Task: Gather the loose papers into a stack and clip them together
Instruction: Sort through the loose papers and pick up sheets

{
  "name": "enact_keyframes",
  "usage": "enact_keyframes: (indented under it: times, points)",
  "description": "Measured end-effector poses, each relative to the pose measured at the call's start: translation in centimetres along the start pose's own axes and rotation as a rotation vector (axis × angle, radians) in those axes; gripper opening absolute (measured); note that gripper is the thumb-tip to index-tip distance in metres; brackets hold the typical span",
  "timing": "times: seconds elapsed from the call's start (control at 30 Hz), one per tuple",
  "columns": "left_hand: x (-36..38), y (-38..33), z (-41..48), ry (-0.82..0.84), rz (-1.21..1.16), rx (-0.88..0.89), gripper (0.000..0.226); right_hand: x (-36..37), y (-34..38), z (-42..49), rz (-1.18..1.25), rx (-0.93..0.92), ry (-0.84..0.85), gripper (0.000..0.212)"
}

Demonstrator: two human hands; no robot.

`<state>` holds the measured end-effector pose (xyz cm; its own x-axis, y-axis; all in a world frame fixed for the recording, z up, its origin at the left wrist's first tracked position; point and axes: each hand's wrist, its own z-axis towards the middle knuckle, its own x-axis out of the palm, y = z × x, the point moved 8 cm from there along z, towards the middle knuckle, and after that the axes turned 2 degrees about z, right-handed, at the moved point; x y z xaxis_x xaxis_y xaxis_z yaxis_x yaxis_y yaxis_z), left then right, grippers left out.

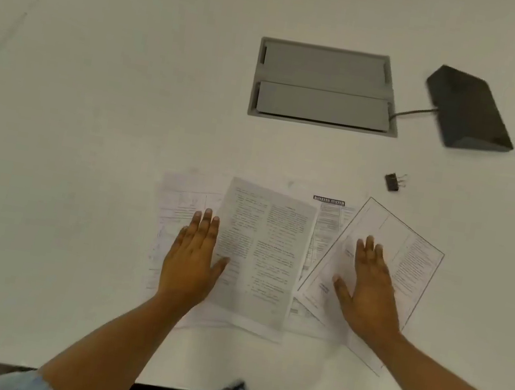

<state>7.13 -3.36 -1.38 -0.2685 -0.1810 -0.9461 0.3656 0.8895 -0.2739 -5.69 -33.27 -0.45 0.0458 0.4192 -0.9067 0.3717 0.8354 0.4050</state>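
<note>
On the white worktop, flat left hand and right hand press fanned printed paper sheets, poised to gather them; black binder clip waits beyond.

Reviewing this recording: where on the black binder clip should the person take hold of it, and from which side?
Likely the two wire handles, pinched together, approached from the right: the binder clip lies on the table with its handles pointing right, away from the papers. The right hand, flat on a sheet, is the nearer one.

White table, grey cable hatch
</note>
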Motion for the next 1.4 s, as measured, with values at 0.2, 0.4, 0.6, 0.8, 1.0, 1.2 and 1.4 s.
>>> enact_keyframes:
  times: [0.2, 0.4, 0.6, 0.8, 1.0, 1.2, 1.4]
  points:
    - [1.6, 1.8, -1.6, 0.062, -0.029, -0.144, 0.086, 3.9, -1.5, -4.1, -0.093, 0.059, 0.194, 0.08]
    - [1.9, 1.4, -2.5, 0.065, -0.011, -0.182, 0.078, 4.5, -1.6, -4.2, -0.086, 0.106, 0.271, 0.078]
    - [0.4, 1.0, -2.7, -0.046, -0.102, -0.366, 0.072, 3.9, -1.8, -4.1, -0.079, 0.124, 0.257, 0.082]
    - [1.2, 1.6, -2.4, 0.034, -0.457, -0.643, 0.076, 4.8, -0.7, -5.8, -0.056, 0.095, 0.328, 0.084]
    - [2.0, 2.2, -2.4, 0.108, -0.451, -0.699, 0.072, 0.0, -2.9, -5.8, 0.012, 0.389, -0.011, 0.086]
    - [2.0, 1.8, -2.6, 0.14, -0.511, -0.644, 0.023, -1.2, -8.9, -8.3, 0.038, 1.024, 0.049, 0.101]
    - [1.6, 1.2, -3.8, 0.102, -0.707, -0.616, 0.007, -0.4, -9.6, -7.1, 0.358, 1.004, -0.02, 0.085]
